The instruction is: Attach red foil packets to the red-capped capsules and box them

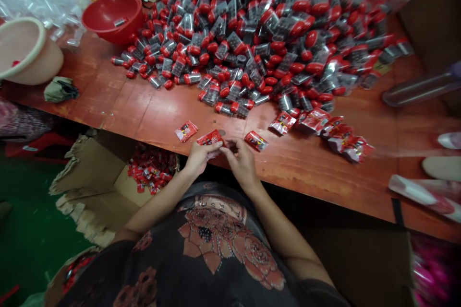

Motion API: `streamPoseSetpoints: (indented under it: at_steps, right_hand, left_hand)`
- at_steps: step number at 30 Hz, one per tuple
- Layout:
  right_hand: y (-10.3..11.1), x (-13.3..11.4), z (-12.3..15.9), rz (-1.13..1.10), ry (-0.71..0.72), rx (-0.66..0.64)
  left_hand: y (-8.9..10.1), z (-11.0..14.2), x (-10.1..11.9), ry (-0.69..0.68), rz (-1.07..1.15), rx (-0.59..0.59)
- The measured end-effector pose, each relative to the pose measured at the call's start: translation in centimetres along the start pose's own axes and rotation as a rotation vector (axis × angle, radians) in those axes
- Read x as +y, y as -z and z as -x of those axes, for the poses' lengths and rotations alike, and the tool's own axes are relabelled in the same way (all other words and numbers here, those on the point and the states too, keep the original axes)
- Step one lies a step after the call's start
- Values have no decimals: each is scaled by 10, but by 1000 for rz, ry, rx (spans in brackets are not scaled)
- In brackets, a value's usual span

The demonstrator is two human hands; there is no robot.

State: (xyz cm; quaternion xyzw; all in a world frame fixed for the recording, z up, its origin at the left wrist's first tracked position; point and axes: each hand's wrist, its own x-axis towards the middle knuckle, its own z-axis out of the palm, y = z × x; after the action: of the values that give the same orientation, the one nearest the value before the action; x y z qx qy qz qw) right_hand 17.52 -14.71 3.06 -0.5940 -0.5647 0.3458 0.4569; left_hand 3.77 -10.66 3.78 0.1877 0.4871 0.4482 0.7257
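At the table's front edge my left hand (201, 156) is closed on a small red printed packet (211, 138), its thumb pressed on the near side. My right hand (241, 160) meets the packet's right end, thumb and fingers pinched together; whether it grips the packet or something small is hidden. Just right of my right hand lies a red printed packet (256, 140). Another flat red packet (186, 130) rests left of the held one. Farther right, overlapping red packets (345, 139) lie in a row.
A large heap of clear tubes with red caps (245, 33) covers the back of the table (151, 115). At left stand a red bowl (104, 31) and a whitish tub (43, 57). Below, an open cardboard box (93, 172) holds many red packets. A clear cylinder (418, 91) is at right.
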Motion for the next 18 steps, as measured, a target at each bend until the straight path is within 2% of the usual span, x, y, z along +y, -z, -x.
streamPoseSetpoints:
  at_steps: [3,5,7,9,12,14,16,18]
  right_hand:
    - [-16,0,-13,-39,14,-71]
    - [-17,5,-23,-22,60,-148]
    - [-11,9,-38,55,121,-208]
    - [-2,15,-57,234,167,-181]
    - [13,28,-89,650,168,24]
    - [20,37,-106,815,154,25]
    - [23,42,-113,849,148,-28]
    - [22,40,-106,744,145,-35]
  left_hand:
    - [3,-3,3,-48,-10,-7]
    - [7,-6,7,-94,13,-6]
    - [9,-10,11,-119,49,45]
    - [11,-15,14,-113,82,116]
    - [11,-20,22,-65,143,173]
    - [9,-21,28,-4,184,187]
    - [7,-20,33,59,225,214]
    - [6,-19,37,109,264,238]
